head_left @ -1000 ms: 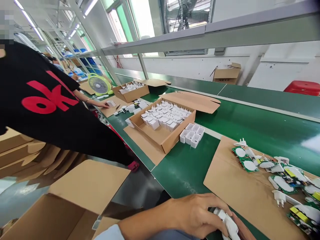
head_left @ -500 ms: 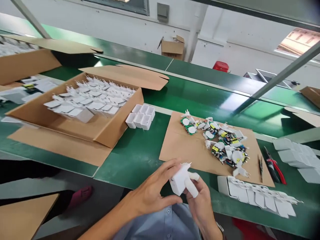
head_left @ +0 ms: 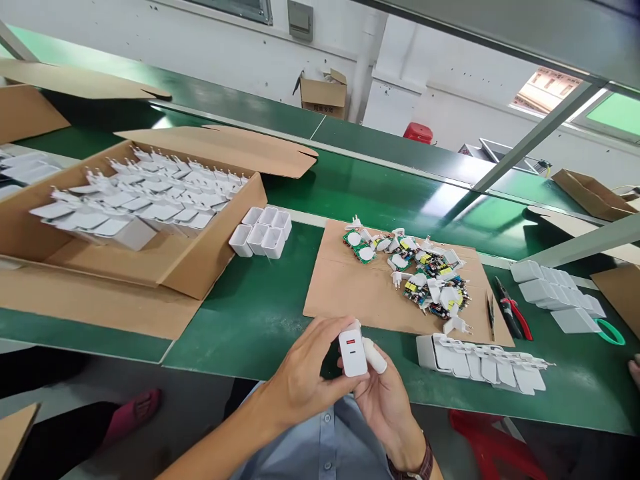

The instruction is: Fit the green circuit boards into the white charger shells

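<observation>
A white charger (head_left: 353, 352) is held above the table's front edge, its face with a red port slot and a dark one below turned toward the camera. My left hand (head_left: 310, 373) grips it from the left, between thumb and fingers. From the right, my right hand (head_left: 383, 393) holds it too, with white covers on its fingertips. Beyond my hands, circuit boards with white plug parts (head_left: 435, 280) lie piled on a flat cardboard sheet (head_left: 330, 287). To the right, a row of white housings with plug tops (head_left: 485, 367) lies on the green table (head_left: 250, 327).
A cardboard box (head_left: 200, 267) of white chargers stands left, beside open white cases (head_left: 260, 233). Tweezers (head_left: 491, 317), red-handled pliers (head_left: 517, 313), more white cases (head_left: 560, 293) and a green tape ring (head_left: 610, 331) lie right. Another person's hand (head_left: 635, 370) shows at the right edge.
The charger has been turned, so its port face now shows instead of its side and pins. Both hands still hold it. The camera view has shifted to the right.
</observation>
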Demonstrator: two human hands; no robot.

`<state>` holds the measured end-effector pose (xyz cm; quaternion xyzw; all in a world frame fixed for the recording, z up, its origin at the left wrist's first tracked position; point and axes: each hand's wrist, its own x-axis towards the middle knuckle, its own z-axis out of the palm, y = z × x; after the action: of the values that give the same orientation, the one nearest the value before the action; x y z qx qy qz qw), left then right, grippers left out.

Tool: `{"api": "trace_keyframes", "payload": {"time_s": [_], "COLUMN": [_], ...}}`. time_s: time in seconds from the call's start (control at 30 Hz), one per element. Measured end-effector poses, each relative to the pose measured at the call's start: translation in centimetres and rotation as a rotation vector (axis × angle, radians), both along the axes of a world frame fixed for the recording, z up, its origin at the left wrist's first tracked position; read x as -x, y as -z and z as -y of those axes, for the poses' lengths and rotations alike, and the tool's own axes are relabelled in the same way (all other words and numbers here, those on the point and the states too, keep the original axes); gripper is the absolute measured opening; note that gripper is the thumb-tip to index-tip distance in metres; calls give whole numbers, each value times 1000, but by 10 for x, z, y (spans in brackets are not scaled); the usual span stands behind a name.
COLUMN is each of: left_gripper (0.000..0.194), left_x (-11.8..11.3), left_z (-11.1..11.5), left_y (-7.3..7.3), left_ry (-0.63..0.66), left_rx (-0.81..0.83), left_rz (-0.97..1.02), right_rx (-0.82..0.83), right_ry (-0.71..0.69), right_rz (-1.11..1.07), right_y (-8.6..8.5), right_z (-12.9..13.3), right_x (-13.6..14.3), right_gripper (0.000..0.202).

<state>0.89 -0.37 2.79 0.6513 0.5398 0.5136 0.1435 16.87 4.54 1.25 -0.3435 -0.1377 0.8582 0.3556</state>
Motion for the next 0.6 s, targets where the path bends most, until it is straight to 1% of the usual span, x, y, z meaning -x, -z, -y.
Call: {"api": "trace_keyframes", "payload": {"time_s": [0.17, 0.3, 0.43, 0.6], "left_gripper": [66, 66, 67, 67], "left_x": [-4, -7, -9, -8], "left_z": [1, 1, 2, 4], "left_y": [1, -1, -4, -1], "left_ry": [38, 66, 68, 56], "left_rx": [-35, -55, -66, -70], "left_rz": [-36, -82, -106, -94], "right_rx": [-50, -91, -118, -112], "right_ry": [9, 5, -7, -17], "right_rz": [13, 24, 16, -8], "right_y": [2, 0, -4, -6], "right_z": [3, 5, 8, 10], "right_x": [-9, -13, -12, -10], "right_gripper": [32, 30, 31, 32]}}
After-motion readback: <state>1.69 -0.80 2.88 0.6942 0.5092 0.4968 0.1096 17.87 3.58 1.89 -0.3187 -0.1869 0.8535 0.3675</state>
